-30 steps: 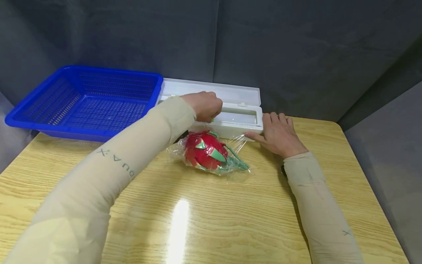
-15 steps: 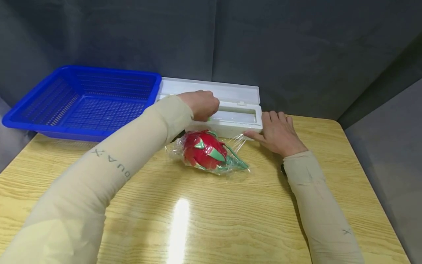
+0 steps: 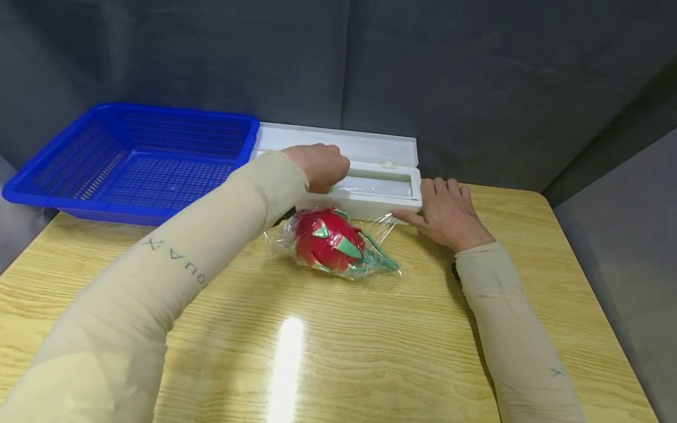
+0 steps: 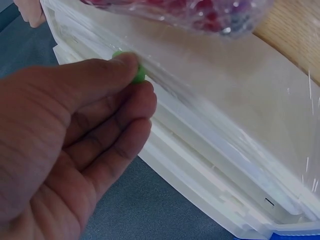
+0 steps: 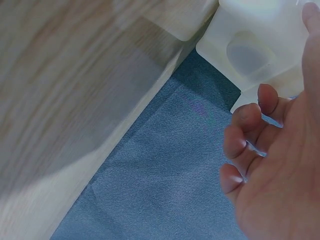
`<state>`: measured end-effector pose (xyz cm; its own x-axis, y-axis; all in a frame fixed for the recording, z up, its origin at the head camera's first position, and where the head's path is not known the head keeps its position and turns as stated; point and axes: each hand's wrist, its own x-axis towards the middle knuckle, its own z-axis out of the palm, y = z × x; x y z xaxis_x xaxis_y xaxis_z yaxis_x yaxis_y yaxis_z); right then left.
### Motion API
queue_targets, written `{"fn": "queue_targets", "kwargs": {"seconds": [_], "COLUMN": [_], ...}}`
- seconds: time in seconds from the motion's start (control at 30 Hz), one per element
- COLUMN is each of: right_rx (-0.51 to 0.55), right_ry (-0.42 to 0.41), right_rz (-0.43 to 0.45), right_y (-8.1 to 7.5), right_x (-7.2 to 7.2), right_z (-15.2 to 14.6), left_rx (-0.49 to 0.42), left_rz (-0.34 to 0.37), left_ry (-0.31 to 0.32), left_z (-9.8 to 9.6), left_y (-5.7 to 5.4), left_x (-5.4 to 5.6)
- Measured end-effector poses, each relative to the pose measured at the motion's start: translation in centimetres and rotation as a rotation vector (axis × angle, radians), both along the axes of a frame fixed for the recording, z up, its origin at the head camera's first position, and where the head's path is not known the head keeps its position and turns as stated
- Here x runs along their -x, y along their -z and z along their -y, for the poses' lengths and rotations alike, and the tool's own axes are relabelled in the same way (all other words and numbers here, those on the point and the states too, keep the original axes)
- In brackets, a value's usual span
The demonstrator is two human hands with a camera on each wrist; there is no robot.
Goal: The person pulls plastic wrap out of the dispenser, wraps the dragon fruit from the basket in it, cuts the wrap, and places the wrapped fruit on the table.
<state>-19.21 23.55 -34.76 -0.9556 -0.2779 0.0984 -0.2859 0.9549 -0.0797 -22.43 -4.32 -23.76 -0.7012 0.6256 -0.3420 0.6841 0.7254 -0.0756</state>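
Wrapped in clear film, a red and green dragon fruit [image 3: 330, 241] lies at the front of a white cling film dispenser [image 3: 365, 208]. The dispenser's lid [image 3: 365, 145] stands back, and a roll shows inside. My left hand [image 3: 319, 167] is over the dispenser, pinching its small green cutter slider [image 4: 139, 76] between thumb and forefinger. At the dispenser's right end rests my right hand [image 3: 449, 217], thumb against the front near the stretched film [image 3: 385, 223], other fingers loosely bent beside the end wall. The left fingertips are hidden in the head view.
To the left, a blue plastic basket [image 3: 158, 217] stands against the dispenser. Behind the wooden table [image 3: 370, 341] hangs a dark grey cloth [image 3: 476, 88]. The table's right edge lies beyond my right forearm.
My left hand has slid a little to the left along the dispenser with the cutter slider. My right hand and the dragon fruit have stayed in place.
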Motion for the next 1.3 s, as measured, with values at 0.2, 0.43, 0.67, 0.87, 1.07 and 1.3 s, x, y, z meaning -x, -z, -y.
{"fn": "queue_targets", "kwargs": {"seconds": [0.2, 0.43, 0.67, 0.87, 1.07, 1.3], "right_rx": [-0.008, -0.009, -0.009, -0.007, -0.006, -0.001], "right_ry": [0.002, 0.008, 0.005, 0.005, 0.005, -0.001], "right_rz": [0.009, 0.023, 0.033, 0.018, 0.019, 0.02], "right_y": [0.0, -0.1, 0.1, 0.5, 0.4, 0.6], "right_x": [0.0, -0.1, 0.0, 0.2, 0.3, 0.5], "right_z": [0.1, -0.2, -0.5, -0.8, -0.9, -1.0], "left_rx": [-0.001, -0.004, -0.008, -0.024, -0.036, -0.027], "left_rz": [0.012, 0.005, -0.005, -0.005, -0.018, -0.027], "left_ry": [-0.017, -0.044, -0.067, -0.067, -0.054, -0.045], "left_z": [0.5, 1.4, 2.6, 3.6, 4.6, 5.3], "left_y": [0.1, 0.2, 0.4, 0.5, 0.6, 0.7], "left_x": [0.1, 0.2, 0.2, 0.5, 0.9, 1.2]}}
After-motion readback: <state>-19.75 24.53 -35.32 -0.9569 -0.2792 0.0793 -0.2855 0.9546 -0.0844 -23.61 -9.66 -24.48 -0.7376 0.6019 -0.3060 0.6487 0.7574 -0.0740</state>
